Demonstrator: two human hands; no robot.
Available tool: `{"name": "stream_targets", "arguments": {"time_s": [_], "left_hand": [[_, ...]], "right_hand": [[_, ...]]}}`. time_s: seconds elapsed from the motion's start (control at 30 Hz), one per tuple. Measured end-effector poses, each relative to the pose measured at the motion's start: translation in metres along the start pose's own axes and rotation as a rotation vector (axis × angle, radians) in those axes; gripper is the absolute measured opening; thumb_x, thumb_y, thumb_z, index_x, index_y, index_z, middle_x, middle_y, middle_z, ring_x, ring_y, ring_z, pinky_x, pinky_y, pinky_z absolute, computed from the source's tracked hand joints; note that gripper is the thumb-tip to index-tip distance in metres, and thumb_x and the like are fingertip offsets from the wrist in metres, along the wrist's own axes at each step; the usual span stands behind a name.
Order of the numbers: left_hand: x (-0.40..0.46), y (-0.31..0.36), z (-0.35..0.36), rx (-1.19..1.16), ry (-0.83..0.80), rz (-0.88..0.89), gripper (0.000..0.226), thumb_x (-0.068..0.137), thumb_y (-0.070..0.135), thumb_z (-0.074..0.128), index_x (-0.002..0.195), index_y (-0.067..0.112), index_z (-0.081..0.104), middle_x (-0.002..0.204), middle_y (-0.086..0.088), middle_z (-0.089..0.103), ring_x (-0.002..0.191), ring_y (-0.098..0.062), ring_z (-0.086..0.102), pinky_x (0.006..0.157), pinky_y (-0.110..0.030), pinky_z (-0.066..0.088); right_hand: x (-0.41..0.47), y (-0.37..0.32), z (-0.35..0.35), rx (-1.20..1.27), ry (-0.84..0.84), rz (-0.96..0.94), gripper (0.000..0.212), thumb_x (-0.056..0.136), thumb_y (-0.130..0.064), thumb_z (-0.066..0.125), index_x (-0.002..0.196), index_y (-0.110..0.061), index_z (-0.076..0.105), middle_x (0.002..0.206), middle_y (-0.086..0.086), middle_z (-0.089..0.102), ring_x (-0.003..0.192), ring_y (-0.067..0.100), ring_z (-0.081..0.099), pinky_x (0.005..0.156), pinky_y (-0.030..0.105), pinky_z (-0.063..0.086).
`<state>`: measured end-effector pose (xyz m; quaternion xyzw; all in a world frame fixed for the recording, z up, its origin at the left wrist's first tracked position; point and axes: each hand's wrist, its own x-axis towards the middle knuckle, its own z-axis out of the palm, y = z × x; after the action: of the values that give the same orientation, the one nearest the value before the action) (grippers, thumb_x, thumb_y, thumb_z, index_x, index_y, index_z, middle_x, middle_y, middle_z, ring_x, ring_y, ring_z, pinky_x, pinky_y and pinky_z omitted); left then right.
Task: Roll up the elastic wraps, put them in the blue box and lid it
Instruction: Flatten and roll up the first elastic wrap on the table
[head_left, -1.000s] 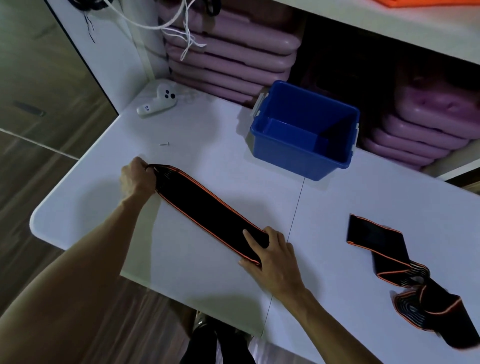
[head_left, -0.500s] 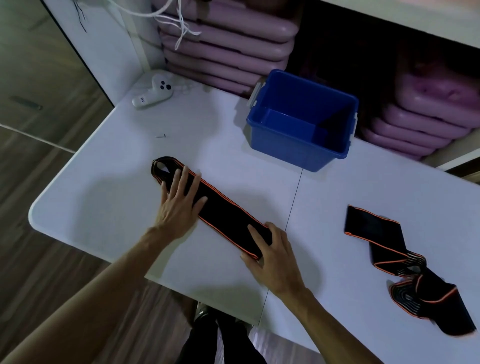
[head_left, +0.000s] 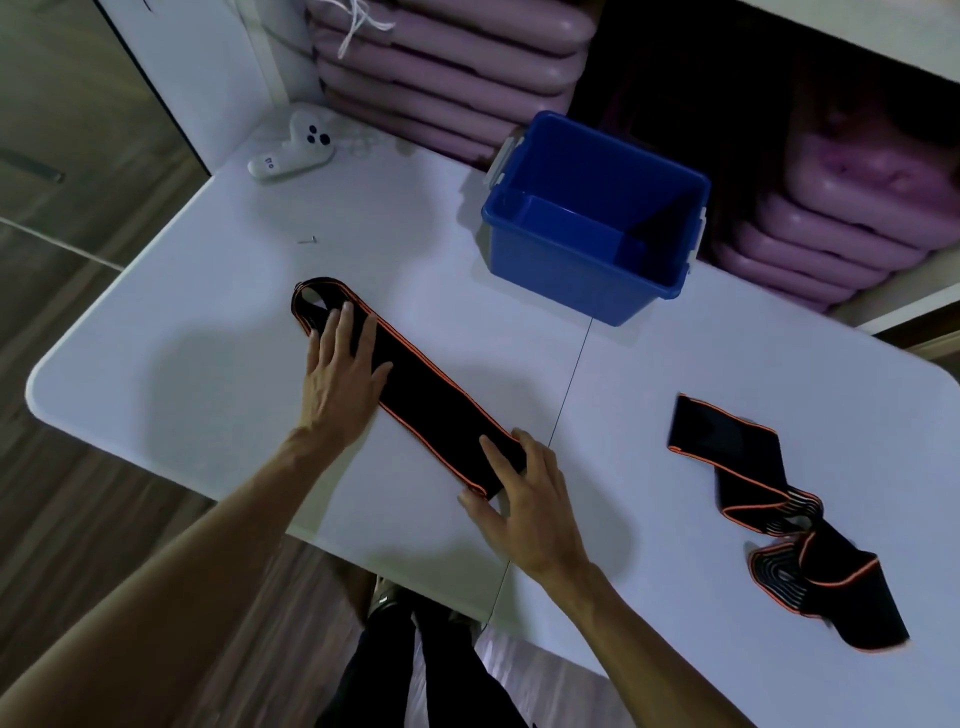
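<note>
Head view: my left hand (head_left: 340, 371) and right hand (head_left: 524, 501), fingers spread, press the flattened elastic wrap (head_left: 415, 397) on the desk (head_left: 208, 312). Slack could skew the roll; it's seemingly unstarted.

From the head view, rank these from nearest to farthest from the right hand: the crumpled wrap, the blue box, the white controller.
Measured from the right hand:
1. Crumpled wrap, to its right on the table.
2. Blue box, ahead near the shelf, open and empty.
3. White controller, far back-left corner.
</note>
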<state>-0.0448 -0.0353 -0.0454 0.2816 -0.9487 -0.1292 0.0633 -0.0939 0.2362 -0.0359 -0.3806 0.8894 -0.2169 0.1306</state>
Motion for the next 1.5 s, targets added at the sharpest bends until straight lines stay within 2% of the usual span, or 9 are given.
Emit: {"name": "stream_targets", "arguments": {"time_s": [0.17,0.3,0.47,0.67,0.83,0.97,1.23,1.37,1.5], "left_hand": [[-0.096,0.052,-0.009,-0.247,-0.006,0.308,0.044,0.088,0.015,0.054,0.132,0.011,0.052,0.135,-0.014,0.048,0.124,-0.031,0.045,0.101,-0.044,0.042],[-0.119,0.032,-0.004,-0.222,-0.18,0.364,0.062,0.074,0.018,0.058,0.136,0.012,0.05,0.146,-0.011,0.043,0.139,-0.028,0.034,0.107,-0.046,0.038],[-0.139,0.016,-0.012,-0.079,-0.289,0.441,0.078,0.085,0.047,0.054,0.151,0.018,0.024,0.161,-0.005,0.01,0.149,-0.022,0.003,0.119,-0.042,0.014],[-0.156,0.02,-0.006,-0.049,-0.18,0.407,0.06,0.097,0.046,0.035,0.146,0.012,0.036,0.153,-0.017,0.031,0.144,-0.031,0.025,0.111,-0.044,0.035],[-0.163,0.02,-0.002,-0.196,-0.235,0.31,0.056,0.098,0.041,0.03,0.147,0.015,0.033,0.158,-0.008,0.023,0.147,-0.023,0.016,0.115,-0.046,0.028],[-0.157,0.026,-0.012,-0.568,-0.188,0.196,0.05,0.1,0.042,0.036,0.134,0.009,0.052,0.148,-0.007,0.043,0.141,-0.021,0.033,0.114,-0.036,0.031],[-0.126,0.037,-0.022,-0.763,-0.056,-0.28,0.018,0.096,0.033,0.053,0.106,0.018,0.054,0.085,0.007,0.074,0.08,-0.006,0.069,0.065,-0.028,0.051],[-0.104,0.035,-0.021,-0.606,-0.028,-0.343,0.022,0.096,0.036,0.05,0.098,0.014,0.051,0.049,0.009,0.052,0.047,-0.011,0.048,0.049,-0.033,0.033],[-0.088,0.032,-0.019,-0.563,-0.064,-0.426,0.027,0.097,0.039,0.048,0.102,0.013,0.052,0.048,0.009,0.05,0.056,-0.025,0.055,0.054,-0.033,0.033]], "right_hand": [[-0.008,-0.009,0.001,0.122,-0.137,-0.062,0.08,0.086,-0.067,0.055,0.151,-0.023,0.035,0.152,0.008,0.029,0.136,0.022,0.024,0.109,0.032,0.036],[-0.014,-0.006,-0.005,0.15,-0.298,-0.172,0.075,0.091,-0.043,0.064,0.153,-0.017,0.031,0.152,0.008,0.028,0.135,0.021,0.027,0.114,0.034,0.037],[-0.008,-0.001,-0.006,-0.063,-0.172,-0.443,0.051,0.087,-0.017,0.066,0.137,-0.012,0.055,0.126,0.013,0.056,0.109,0.03,0.055,0.086,0.042,0.055],[0.007,0.007,-0.011,-0.097,-0.249,-0.653,0.04,0.094,-0.032,0.057,0.129,-0.014,0.06,0.152,0.012,0.044,0.141,0.026,0.038,0.102,0.038,0.042],[0.018,0.0,-0.019,0.05,-0.409,-0.594,0.042,0.099,-0.04,0.045,0.132,-0.014,0.054,0.151,0.003,0.047,0.142,0.016,0.038,0.112,0.035,0.035],[0.034,-0.013,-0.027,0.167,-0.376,-0.514,0.041,0.1,-0.042,0.044,0.126,-0.013,0.056,0.112,0.006,0.069,0.097,0.023,0.064,0.085,0.036,0.05],[0.073,-0.038,-0.021,0.314,-0.317,-0.204,0.033,0.1,-0.048,0.046,0.123,-0.025,0.048,0.061,0.005,0.056,0.048,0.015,0.049,0.053,0.027,0.039],[0.094,-0.045,-0.014,0.326,-0.275,-0.114,0.038,0.099,-0.052,0.044,0.123,-0.022,0.046,0.055,0.002,0.05,0.045,0.016,0.047,0.05,0.024,0.035],[0.101,-0.047,-0.006,0.395,-0.317,-0.044,0.045,0.094,-0.06,0.045,0.13,-0.033,0.039,0.072,0.01,0.066,0.063,0.021,0.066,0.06,0.039,0.056]]}}
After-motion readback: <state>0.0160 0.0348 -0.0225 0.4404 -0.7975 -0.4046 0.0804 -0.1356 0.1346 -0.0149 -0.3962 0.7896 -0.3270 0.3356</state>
